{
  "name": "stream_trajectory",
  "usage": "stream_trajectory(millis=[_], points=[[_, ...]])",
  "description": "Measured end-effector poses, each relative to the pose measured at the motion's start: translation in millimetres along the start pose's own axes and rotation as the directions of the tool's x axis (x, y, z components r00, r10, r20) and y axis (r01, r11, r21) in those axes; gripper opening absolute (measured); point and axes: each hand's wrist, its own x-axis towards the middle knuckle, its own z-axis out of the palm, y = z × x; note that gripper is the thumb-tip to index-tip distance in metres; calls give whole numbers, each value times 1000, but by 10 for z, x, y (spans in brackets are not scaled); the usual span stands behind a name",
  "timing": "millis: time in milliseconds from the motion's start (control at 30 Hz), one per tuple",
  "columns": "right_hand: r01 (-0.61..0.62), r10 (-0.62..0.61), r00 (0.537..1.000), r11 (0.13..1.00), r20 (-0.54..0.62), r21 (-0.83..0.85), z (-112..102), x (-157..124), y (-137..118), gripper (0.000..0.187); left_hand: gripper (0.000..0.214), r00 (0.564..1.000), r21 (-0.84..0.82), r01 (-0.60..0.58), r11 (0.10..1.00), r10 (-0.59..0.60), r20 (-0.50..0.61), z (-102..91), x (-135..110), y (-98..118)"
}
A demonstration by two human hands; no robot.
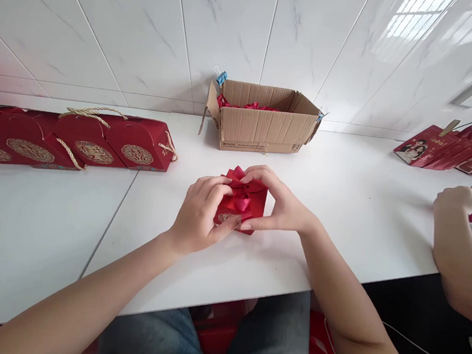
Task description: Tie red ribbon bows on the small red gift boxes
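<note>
A small red gift box (260, 207) with gold print on its front sits on the white table in front of me. Pink-red ribbon (242, 201) forms a loop or bow at its top. My left hand (201, 212) grips the box from the left, with fingers at its top and the thumb low on the front. From the other side my right hand (279, 203) curls around it, fingertips at the upper edge and thumb at the lower front. The two thumbs nearly meet. Parts of the box and ribbon are hidden behind my fingers.
Behind the gift box stands an open cardboard box (265, 131) with red ribbons inside and blue clips on its corners. Several red boxes with rope handles (139, 140) line the left. At right are red bags (426, 148) and a co-worker's hands (459, 201) holding something red.
</note>
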Motion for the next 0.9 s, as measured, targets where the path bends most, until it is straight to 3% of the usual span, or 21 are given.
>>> stream_trajectory(millis=[200, 300, 400, 500, 600, 700, 833, 900], points=[[-15, 17, 1000, 996, -19, 84, -26, -9, 84, 25, 24, 999, -10, -8, 1000, 8, -36, 22, 11, 24], [9, -10, 1000, 995, 11, 98, -63, -20, 103, 32, 33, 998, -6, -39, 999, 39, -46, 32, 10, 15], [17, -17, 1000, 1000, 8, 3, -28, -14, 90, 47, 48, 998, 6, -38, 999, 39, -50, 61, 5, 11], [-32, 29, 993, 999, -113, -30, 81, 9, 77, 29, 59, 997, -14, -18, 1000, 17, -80, 101, -1, 25], [-121, 126, 950, 992, -287, 35, 208, 37, 87, 9, 64, 991, -101, 34, 994, -47, -125, 126, -10, 57], [-163, 203, 900, 977, -386, 135, 306, 57, 99, 12, 51, 986, -210, 103, 972, -128, -110, 119, -15, 95], [-146, 229, 870, 966, -436, 214, 353, 66, 106, 9, 8, 976, -303, 161, 939, -197, -91, 66, 9, 102], [-127, 239, 865, 955, -441, 268, 348, 63, 114, 8, 7, 962, -351, 209, 913, -257, -94, 28, 34, 65]])
